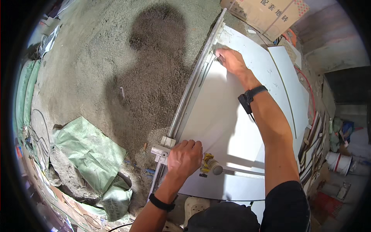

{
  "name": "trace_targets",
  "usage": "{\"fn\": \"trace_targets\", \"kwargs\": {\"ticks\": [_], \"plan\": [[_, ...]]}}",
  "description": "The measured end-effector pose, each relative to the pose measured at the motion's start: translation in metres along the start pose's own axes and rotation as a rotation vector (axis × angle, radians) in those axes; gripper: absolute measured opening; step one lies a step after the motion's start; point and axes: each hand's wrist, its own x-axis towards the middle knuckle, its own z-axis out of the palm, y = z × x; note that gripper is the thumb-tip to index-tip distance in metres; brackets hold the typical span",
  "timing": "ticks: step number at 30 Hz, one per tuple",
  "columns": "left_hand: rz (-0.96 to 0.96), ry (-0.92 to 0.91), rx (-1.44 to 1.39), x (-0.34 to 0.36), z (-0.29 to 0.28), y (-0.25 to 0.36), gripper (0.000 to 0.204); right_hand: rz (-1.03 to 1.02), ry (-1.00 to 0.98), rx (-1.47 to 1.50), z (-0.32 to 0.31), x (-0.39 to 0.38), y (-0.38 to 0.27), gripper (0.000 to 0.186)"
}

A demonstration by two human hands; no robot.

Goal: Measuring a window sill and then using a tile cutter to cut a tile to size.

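The left hand (185, 156) curls beside the metal block (168, 142) on the rail (191, 89), grip unclear. The right hand (230, 60), fingers bent, is near the rail's far end, hold unclear; a pale tile (212, 104) lies alongside.

black sleeve (284, 207) | left black wristband (161, 203) | right black wristband (257, 92), boxy module (244, 103), cable (252, 117) | cream perforated shoe (195, 205)

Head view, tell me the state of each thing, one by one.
Left hand: fingers curled, beside the metal block; grip unclear
Right hand: fingers bent, near the rail's far end; grip unclear
Rail: running along the slab's left side
Slab: flat, partly shaded
Green sack: wrinkled, on the ground
Cardboard box: partly out of view
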Motion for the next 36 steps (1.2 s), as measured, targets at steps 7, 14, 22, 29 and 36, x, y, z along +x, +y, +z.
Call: {"fn": "trace_targets", "kwargs": {"ticks": [7,14,22,29,36], "plan": [[-0.008,-0.007,-0.008,0.0,0.001,0.004,0.008,-0.056,0.021,0.016,0.013,-0.001,-0.005,0.015],[0.0,0.017,0.0,0.0,0.0,0.002,0.009,0.059,0.027,0.082,0.018,0.001,-0.015,0.013],[0.004,0.012,-0.011,0.001,0.003,0.002,0.007,0.237,-0.001,0.169,0.011,-0.008,-0.007,0.012],[-0.016,-0.001,-0.013,-0.002,0.001,-0.001,0.008,0.53,-0.053,-0.234,-0.047,-0.161,0.03,0.037],[-0.002,-0.034,-0.02,0.001,-0.001,0.003,0.008,0.977,-0.354,-0.238,-0.063,-0.313,0.065,0.065]]}}
